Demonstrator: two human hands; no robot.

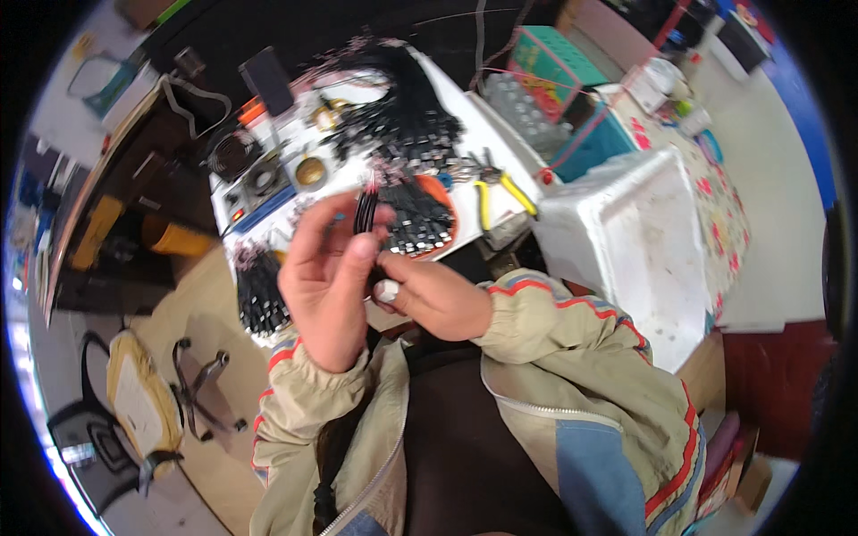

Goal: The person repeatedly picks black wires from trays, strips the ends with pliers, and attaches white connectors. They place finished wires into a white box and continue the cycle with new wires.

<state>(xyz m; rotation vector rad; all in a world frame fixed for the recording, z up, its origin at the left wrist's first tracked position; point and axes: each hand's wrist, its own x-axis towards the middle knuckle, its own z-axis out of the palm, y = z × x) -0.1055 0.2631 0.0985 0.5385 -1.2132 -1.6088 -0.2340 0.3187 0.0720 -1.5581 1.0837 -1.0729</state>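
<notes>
A small bunch of black cables (365, 213) with pinkish wire ends stands up from my left hand (323, 277), whose thumb and fingers pinch it. Just to the right, my right hand (436, 297) is closed around what looks like the lower part of the same bunch, mostly hidden by the fingers. A white wrap (386, 290) covers its thumb tip. Behind the hands, more black cables (416, 214) with silvery ends lie on an orange tray (444, 192). A larger heap of black cables (393, 112) spreads over the far part of the white table (435, 79).
Yellow-handled pliers (502, 192) lie at the table's right edge. A round tin (311, 171) and a small device with a red light (237, 214) sit at left. Another cable bundle (261, 295) hangs over the near-left edge. A white foam box (626, 241) stands right; an office chair (143, 393) is lower left.
</notes>
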